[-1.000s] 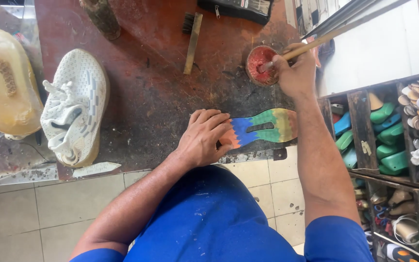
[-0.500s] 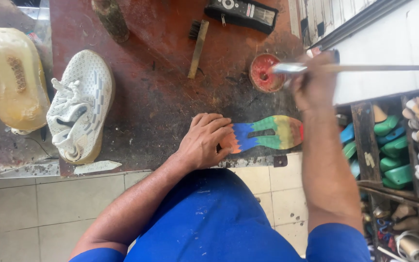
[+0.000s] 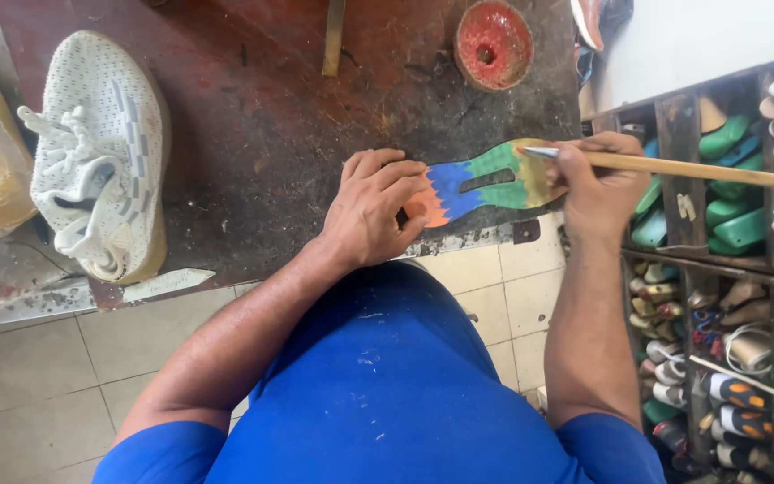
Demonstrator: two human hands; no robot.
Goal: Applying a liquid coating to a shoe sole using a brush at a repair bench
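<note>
Moved since earlier: right hand (image 3: pixel 604 184), fingers pinching long wooden-handled brush (image 3: pixel 674 167), now down from round red glue pot (image 3: pixel 493 43) onto multicoloured flat shoe sole (image 3: pixel 485 184) at surface (image 3: pixel 253 134) edge; left hand (image 3: pixel 374 206), fingers spread, pins sole steady for brushing.

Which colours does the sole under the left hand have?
Orange, blue, green and yellow bands on the sole; head view.

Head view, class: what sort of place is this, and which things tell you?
Probably a shoe repair or shoemaking workshop: a multicoloured sole lies on a stained workbench, a white sneaker sits beside it, and shelves of shoe lasts stand alongside.
</note>
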